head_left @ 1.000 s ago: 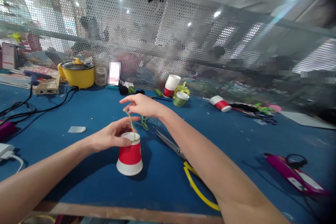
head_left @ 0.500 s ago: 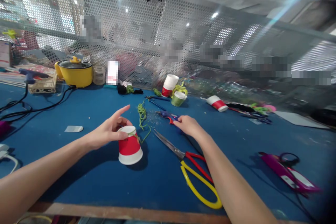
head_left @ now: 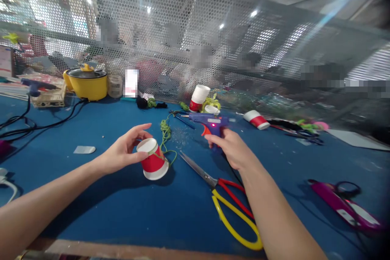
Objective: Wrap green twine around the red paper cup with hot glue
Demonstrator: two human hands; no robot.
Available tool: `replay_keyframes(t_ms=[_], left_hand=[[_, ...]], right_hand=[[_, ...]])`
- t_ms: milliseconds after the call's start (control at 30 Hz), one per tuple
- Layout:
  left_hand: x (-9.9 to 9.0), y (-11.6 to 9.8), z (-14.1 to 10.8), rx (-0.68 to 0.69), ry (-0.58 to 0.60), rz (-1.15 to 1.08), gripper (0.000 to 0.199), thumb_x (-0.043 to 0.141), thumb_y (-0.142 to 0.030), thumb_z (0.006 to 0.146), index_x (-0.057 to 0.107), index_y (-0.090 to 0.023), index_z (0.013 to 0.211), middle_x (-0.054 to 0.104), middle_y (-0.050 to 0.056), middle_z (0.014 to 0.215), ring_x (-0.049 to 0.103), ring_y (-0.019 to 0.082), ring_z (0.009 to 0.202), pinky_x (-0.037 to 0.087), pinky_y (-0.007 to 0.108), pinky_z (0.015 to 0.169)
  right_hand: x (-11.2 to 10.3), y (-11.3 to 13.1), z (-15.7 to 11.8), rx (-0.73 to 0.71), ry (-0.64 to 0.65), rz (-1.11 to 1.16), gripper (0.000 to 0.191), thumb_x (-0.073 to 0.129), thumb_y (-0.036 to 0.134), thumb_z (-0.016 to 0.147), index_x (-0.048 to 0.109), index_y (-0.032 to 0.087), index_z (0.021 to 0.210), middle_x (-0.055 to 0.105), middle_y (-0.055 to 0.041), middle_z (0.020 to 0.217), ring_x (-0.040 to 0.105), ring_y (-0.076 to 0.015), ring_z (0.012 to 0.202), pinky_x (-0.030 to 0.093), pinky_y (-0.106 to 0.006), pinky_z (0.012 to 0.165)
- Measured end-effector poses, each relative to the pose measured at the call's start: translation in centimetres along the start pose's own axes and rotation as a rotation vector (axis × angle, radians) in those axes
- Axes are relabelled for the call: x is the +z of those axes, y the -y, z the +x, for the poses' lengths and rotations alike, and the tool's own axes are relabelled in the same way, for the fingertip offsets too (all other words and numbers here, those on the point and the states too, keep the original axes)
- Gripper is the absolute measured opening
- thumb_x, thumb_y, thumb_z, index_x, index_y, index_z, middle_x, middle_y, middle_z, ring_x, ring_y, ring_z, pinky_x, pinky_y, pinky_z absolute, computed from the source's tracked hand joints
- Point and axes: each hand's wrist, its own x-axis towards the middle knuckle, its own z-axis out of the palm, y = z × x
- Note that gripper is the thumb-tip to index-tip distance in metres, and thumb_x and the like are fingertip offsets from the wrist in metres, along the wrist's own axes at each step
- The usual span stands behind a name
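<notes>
A red and white paper cup (head_left: 153, 163) is upside down at the table's centre-left, tilted a little. My left hand (head_left: 128, 148) is closed round its upper part, thumb in front and fingers behind. Green yarn (head_left: 165, 132) crosses the cup near my thumb and trails away behind it. My right hand (head_left: 228, 146) grips a blue glue gun (head_left: 210, 120) by its handle, raised over the table, with its nozzle pointing left and a red light lit on its body. Scissors (head_left: 210, 180) with red and yellow handles lie open below, partly behind my right forearm.
Behind stand a yellow pot (head_left: 88, 85), a glass jar (head_left: 115, 86) and stacked cups (head_left: 199, 96). Another cup (head_left: 256, 120) lies on its side. A purple power strip (head_left: 341, 207) is at the right, a second glue gun (head_left: 35, 86) at the far left.
My right hand has lifted the glue gun off the table, and it now covers part of the small green cup. The cup in my left hand has tilted and shifted slightly.
</notes>
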Motion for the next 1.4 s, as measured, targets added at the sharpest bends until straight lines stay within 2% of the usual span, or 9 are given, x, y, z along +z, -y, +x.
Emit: replay_keyframes(t_ms=[33, 100, 200, 267, 400, 467, 700, 1100, 1400], left_hand=[[0.0, 0.2, 0.0, 0.007, -0.005, 0.004, 0.058, 0.063, -0.021, 0.075, 0.038, -0.031, 0.126, 0.051, 0.004, 0.108, 0.051, 0.018, 0.097, 0.040, 0.033, 0.086], [-0.1, 0.5, 0.1, 0.015, -0.011, 0.022, 0.057, 0.063, -0.021, 0.075, 0.039, -0.031, 0.126, 0.051, 0.004, 0.108, 0.051, 0.018, 0.099, 0.040, 0.034, 0.087], [-0.2, 0.7, 0.1, 0.031, -0.014, 0.078, 0.056, 0.062, -0.022, 0.076, 0.039, -0.030, 0.126, 0.051, 0.004, 0.108, 0.050, 0.018, 0.100, 0.039, 0.034, 0.089], [-0.4, 0.7, 0.2, 0.037, -0.018, 0.110, 0.055, 0.062, -0.023, 0.076, 0.039, -0.029, 0.126, 0.051, 0.004, 0.108, 0.050, 0.018, 0.100, 0.040, 0.035, 0.089], [-0.5, 0.4, 0.3, 0.002, -0.048, 0.137, 0.053, 0.061, -0.025, 0.077, 0.039, -0.026, 0.125, 0.053, 0.005, 0.107, 0.050, 0.018, 0.099, 0.040, 0.037, 0.089], [-0.5, 0.3, 0.4, -0.020, -0.064, 0.140, 0.052, 0.061, -0.026, 0.077, 0.040, -0.025, 0.124, 0.053, 0.005, 0.107, 0.051, 0.019, 0.099, 0.040, 0.037, 0.090], [-0.4, 0.2, 0.3, -0.034, -0.079, 0.116, 0.053, 0.063, -0.025, 0.075, 0.040, -0.023, 0.123, 0.055, 0.005, 0.107, 0.052, 0.018, 0.098, 0.040, 0.037, 0.089], [-0.4, 0.2, 0.4, -0.050, -0.083, 0.123, 0.053, 0.062, -0.025, 0.076, 0.039, -0.023, 0.123, 0.054, 0.005, 0.107, 0.052, 0.018, 0.098, 0.040, 0.037, 0.089], [-0.5, 0.2, 0.3, -0.045, -0.078, 0.103, 0.053, 0.064, -0.025, 0.075, 0.041, -0.024, 0.123, 0.054, 0.005, 0.107, 0.052, 0.019, 0.098, 0.040, 0.036, 0.088]], right_hand=[[0.1, 0.9, -0.9, -0.039, 0.092, 0.139, 0.013, 0.057, 0.029, 0.073, 0.056, 0.016, 0.078, 0.053, 0.0023, 0.056, 0.051, -0.0105, 0.052, 0.042, -0.023, 0.052], [0.5, 2.5, -2.6, -0.078, 0.182, 0.294, 0.018, 0.059, 0.033, 0.073, 0.056, 0.016, 0.077, 0.050, 0.0039, 0.054, 0.048, -0.0092, 0.049, 0.040, -0.022, 0.049], [1.4, 3.8, -4.8, -0.088, 0.280, 0.294, 0.023, 0.059, 0.035, 0.074, 0.058, 0.015, 0.086, 0.057, 0.0004, 0.063, 0.049, -0.0089, 0.049, 0.040, -0.022, 0.045], [1.8, 4.0, -5.8, -0.110, 0.316, 0.214, 0.023, 0.058, 0.036, 0.076, 0.059, 0.015, 0.084, 0.057, -0.0004, 0.061, 0.049, -0.0096, 0.047, 0.041, -0.022, 0.043], [2.2, 3.9, -6.5, -0.201, 0.334, 0.027, 0.021, 0.055, 0.033, 0.077, 0.057, 0.017, 0.063, 0.052, 0.0024, 0.047, 0.047, -0.0095, 0.041, 0.040, -0.022, 0.041], [2.3, 4.0, -6.6, -0.237, 0.341, -0.009, 0.021, 0.055, 0.032, 0.077, 0.056, 0.018, 0.060, 0.052, 0.0032, 0.045, 0.046, -0.0095, 0.039, 0.040, -0.022, 0.040], [2.9, 4.9, -7.3, -0.234, 0.300, -0.023, 0.013, 0.056, 0.030, 0.077, 0.060, 0.019, 0.072, 0.051, 0.0049, 0.045, 0.049, -0.0108, 0.041, 0.040, -0.022, 0.042], [3.2, 4.8, -7.4, -0.270, 0.255, -0.027, 0.012, 0.057, 0.028, 0.075, 0.056, 0.019, 0.067, 0.060, 0.0004, 0.064, 0.054, -0.0116, 0.054, 0.044, -0.022, 0.051], [3.4, 4.8, -7.5, -0.294, 0.264, -0.016, 0.012, 0.057, 0.028, 0.076, 0.057, 0.019, 0.067, 0.059, 0.0016, 0.060, 0.052, -0.0107, 0.050, 0.044, -0.022, 0.050]])
